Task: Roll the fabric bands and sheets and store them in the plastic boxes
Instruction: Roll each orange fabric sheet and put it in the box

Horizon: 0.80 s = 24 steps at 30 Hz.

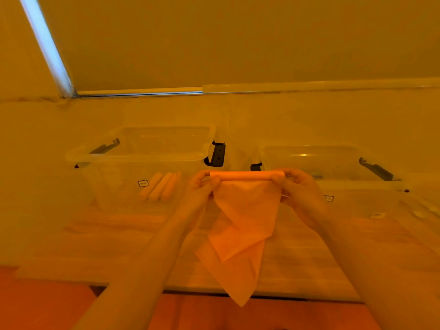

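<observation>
Fingers (215,181) of the left hand (202,184) and right hand (297,186) curl around the ends of a partly rolled fabric sheet (245,210), held above the table (297,258), its loose tail hanging. Behind stand two plastic boxes; the left box (142,158) holds three rolled bands (159,185).

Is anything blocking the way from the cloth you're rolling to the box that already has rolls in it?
Nothing visible blocks it. The fabric sheet, held by the left hand and right hand, hangs in front of the left plastic box. The box has no lid on, and three rolls leave space inside.
</observation>
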Motion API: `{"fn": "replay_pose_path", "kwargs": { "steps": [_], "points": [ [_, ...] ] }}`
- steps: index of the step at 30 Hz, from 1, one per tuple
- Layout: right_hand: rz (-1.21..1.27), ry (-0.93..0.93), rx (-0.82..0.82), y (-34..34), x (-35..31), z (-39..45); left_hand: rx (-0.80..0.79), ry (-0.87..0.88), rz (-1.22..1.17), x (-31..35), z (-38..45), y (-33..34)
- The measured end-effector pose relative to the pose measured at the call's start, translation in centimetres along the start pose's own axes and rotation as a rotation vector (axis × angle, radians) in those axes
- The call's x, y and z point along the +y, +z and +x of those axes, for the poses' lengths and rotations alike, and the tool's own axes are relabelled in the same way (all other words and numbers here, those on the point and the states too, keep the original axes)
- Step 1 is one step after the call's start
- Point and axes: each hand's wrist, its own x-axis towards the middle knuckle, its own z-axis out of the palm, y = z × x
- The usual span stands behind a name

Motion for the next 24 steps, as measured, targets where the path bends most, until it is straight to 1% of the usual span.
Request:
{"fn": "replay_pose_path", "kwargs": {
  "steps": [3,7,9,11,12,14,16,20,24],
  "points": [
    [0.093,-0.01,-0.009,-0.1,-2.5,0.0,0.0,0.046,-0.038,2.6,0.1,0.5],
    [0.207,-0.024,-0.038,0.0,-5.4,-0.1,0.016,0.023,-0.217,5.7,0.5,1.4],
    [0.245,-0.03,-0.039,0.1,-6.3,0.1,0.021,0.021,-0.257,6.5,0.9,1.4],
    [0.209,-0.032,-0.041,0.0,-6.6,0.3,0.01,0.02,-0.233,6.7,1.0,1.3],
    [0.149,-0.032,-0.041,0.0,-6.5,0.4,0.01,0.018,-0.207,6.7,0.9,1.2],
    [-0.012,-0.033,-0.035,-0.1,-5.6,0.6,0.033,0.008,-0.094,6.3,0.8,1.1],
    [-0.091,-0.039,-0.025,-0.3,-4.5,0.8,0.064,0.008,0.022,5.5,0.8,0.9],
    [-0.03,-0.024,-0.031,-0.1,-4.1,1.1,0.075,0.067,0.061,5.2,0.7,0.7],
    [0.055,-0.042,-0.059,0.3,-6.7,1.4,0.078,0.15,0.057,7.3,1.5,0.7]
  ]
}}
